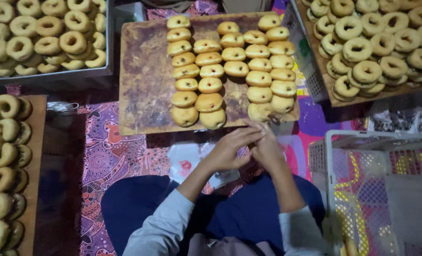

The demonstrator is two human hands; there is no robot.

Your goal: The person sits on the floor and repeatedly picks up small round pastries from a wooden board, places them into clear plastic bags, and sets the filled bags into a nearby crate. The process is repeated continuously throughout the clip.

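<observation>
Patterned purple floor mat [116,156] below; wooden board [144,80] of round buns [211,85] at twelve o'clock. Left hand [227,151] and right hand [267,150] pressed together, fingers curled, contents hidden. Risk: sleeve nudging edge bun [260,112] off.

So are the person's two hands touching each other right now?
Touching. The head view shows the left hand and right hand pressed together at the fingertips, just below the wooden board of buns.
</observation>
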